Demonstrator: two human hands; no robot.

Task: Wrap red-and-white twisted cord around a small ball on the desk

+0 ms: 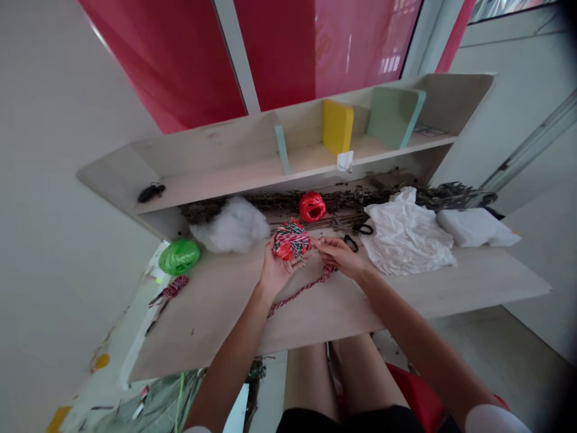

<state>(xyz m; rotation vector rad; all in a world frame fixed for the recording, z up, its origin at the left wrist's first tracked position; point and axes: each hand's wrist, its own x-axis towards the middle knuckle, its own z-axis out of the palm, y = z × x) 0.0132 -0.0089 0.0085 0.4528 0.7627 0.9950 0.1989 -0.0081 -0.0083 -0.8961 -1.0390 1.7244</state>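
My left hand [276, 269] cups the underside of a ball of red, white and dark green twine [291, 240]. My right hand [338, 255] sits just to its right, with the fingers pinched on a strand running from the ball. A red-and-white twisted cord [302, 290] loops from beneath my right hand across the wooden desk [216, 319] towards my left wrist. Black-handled scissors [360, 231] lie just beyond my right hand, and their blades are hidden.
A red raffia ball [312, 206], green raffia ball [179, 257], white fibre fill [231, 225], crumpled white plastic [406, 234] and dried twigs [333, 201] lie on the desk, under a shelf [252, 162] holding a yellow block [337, 126] and a black clip [151, 192].
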